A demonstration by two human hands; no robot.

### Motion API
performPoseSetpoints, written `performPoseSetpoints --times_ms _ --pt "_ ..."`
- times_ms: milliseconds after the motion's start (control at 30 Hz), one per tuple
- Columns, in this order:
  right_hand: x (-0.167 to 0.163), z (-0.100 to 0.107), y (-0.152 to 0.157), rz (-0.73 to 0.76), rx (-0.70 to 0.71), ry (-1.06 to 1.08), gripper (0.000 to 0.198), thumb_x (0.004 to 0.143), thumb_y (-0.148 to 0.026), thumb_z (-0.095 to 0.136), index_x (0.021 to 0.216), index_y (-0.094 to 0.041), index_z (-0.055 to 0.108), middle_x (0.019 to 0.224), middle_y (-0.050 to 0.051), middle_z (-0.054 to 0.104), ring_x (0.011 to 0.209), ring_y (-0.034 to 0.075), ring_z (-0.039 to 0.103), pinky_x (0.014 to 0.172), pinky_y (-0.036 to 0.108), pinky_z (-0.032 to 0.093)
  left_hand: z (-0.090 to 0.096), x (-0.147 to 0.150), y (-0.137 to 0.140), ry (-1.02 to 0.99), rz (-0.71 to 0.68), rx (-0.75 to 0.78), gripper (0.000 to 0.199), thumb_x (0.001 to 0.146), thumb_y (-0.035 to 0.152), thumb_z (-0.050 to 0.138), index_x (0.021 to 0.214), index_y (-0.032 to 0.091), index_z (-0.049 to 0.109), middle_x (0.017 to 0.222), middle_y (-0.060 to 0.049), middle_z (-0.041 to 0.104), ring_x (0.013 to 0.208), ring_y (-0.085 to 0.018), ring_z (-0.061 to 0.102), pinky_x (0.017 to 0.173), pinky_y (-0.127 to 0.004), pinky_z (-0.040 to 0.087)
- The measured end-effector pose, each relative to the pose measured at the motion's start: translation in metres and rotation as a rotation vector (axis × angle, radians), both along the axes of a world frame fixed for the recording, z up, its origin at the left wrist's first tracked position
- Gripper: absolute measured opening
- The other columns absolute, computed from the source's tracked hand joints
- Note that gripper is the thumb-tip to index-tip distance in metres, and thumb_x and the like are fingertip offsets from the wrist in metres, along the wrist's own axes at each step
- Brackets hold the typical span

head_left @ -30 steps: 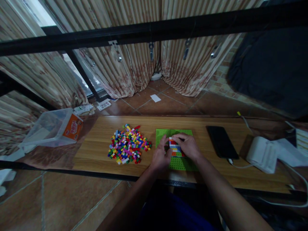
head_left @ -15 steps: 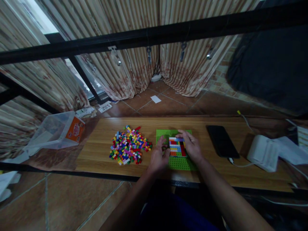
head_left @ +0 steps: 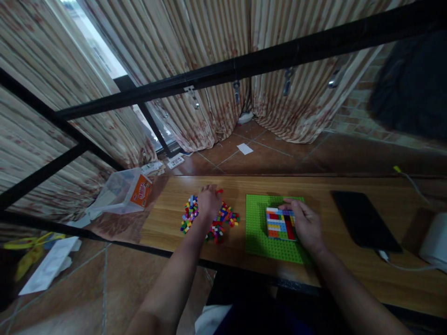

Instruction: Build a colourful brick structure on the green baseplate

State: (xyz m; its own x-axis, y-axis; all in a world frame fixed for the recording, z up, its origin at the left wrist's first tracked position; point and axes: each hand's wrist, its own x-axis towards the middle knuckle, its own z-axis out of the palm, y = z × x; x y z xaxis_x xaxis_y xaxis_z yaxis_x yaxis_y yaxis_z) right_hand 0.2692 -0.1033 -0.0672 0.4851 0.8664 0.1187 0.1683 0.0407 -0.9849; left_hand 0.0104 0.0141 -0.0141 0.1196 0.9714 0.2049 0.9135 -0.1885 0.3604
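A multicoloured block of toy bricks [head_left: 277, 224] stands on a green studded baseplate [head_left: 256, 246]. My right hand [head_left: 305, 223] grips the block at its right side, with the fingers bent around its far right corner and partly hidden. To the left, my left hand [head_left: 209, 202] hovers over or touches a heap of loose coloured bricks [head_left: 190, 216]. Its fingers reach forward, slightly apart, over the far part of the heap. No brick can be made out in them. The hand and forearm cover the middle of the heap.
A black phone [head_left: 365, 221] with a white cable lies right of the baseplate on the wooden table [head_left: 160, 223]. Beyond the table's left end sits a clear plastic box [head_left: 120, 193] with an orange label. A black rail [head_left: 258, 65] crosses above.
My left hand has left the brick block and moved left to the loose heap. My right hand stays at the block. The view has shifted left, so things appear further right.
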Motion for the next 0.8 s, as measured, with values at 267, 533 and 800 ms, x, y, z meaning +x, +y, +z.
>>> performPoseSetpoints --times_ms 267,533,800 --pt "-0.001 0.001 0.001 0.001 -0.017 -0.017 0.045 0.087 -0.059 0.049 0.098 -0.02 0.069 0.082 0.004 0.073 0.077 0.02 0.067 0.074 0.034 0.052 -0.002 0.013 0.027 0.323 -0.046 -0.123 0.02 0.083 0.019 0.053 0.093 0.015 0.07 0.1 -0.016 0.071 0.104 -0.031 0.059 0.09 -0.041 0.042" --pt "-0.001 0.0 0.003 -0.002 0.013 0.03 0.043 0.086 -0.058 0.051 0.097 -0.021 0.07 0.082 0.004 0.073 0.075 0.019 0.067 0.073 0.034 0.053 0.03 0.02 -0.01 -0.032 -0.121 -0.017 0.023 0.093 0.025 0.043 0.101 0.016 0.062 0.092 -0.011 0.069 0.089 -0.023 0.063 0.085 -0.034 0.044" --pt "-0.002 0.002 0.003 -0.005 0.053 0.093 0.037 0.081 -0.056 0.06 0.088 -0.021 0.072 0.081 0.004 0.074 0.078 0.019 0.067 0.079 0.035 0.052 0.004 0.07 -0.082 -0.933 -0.295 -0.609 0.03 0.086 0.045 0.055 0.076 0.017 0.06 0.064 0.002 0.055 0.046 -0.007 0.041 0.046 -0.02 0.031"
